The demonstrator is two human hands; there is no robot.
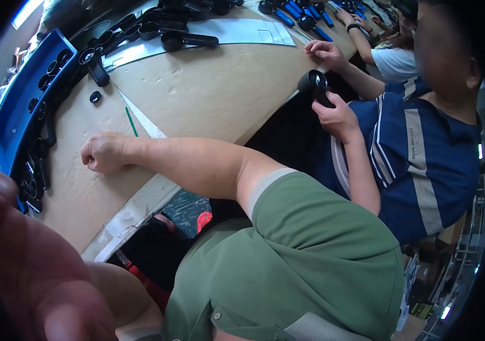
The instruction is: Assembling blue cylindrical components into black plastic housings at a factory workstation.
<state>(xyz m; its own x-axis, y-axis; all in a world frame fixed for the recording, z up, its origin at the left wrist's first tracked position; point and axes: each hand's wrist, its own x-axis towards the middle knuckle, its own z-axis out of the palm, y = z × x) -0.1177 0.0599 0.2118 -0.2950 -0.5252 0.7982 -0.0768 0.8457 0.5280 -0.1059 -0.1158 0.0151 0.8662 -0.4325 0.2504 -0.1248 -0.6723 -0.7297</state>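
Note:
My right hand (106, 152) rests on the tan tabletop (197, 102), its fingers curled into a fist. Whatever it may hold is hidden inside the fingers. Close to the camera at the lower left, my left hand (44, 273) is raised with palm showing and fingers apart, blurred and partly cut off by the picture's rim. No object shows in it. Beyond my right fist lie a small black round cap (95, 97) and a thin green stick (132, 121). A black round-headed part with a handle (95, 67) lies farther back.
A blue tray (12, 125) with black round parts stands at the left. More black handled parts (188, 41) lie on and around a white sheet (242, 32). To the right, a co-worker in a striped blue shirt holds a black round-headed device (314, 85). Blue-handled pieces (296, 11) lie far back.

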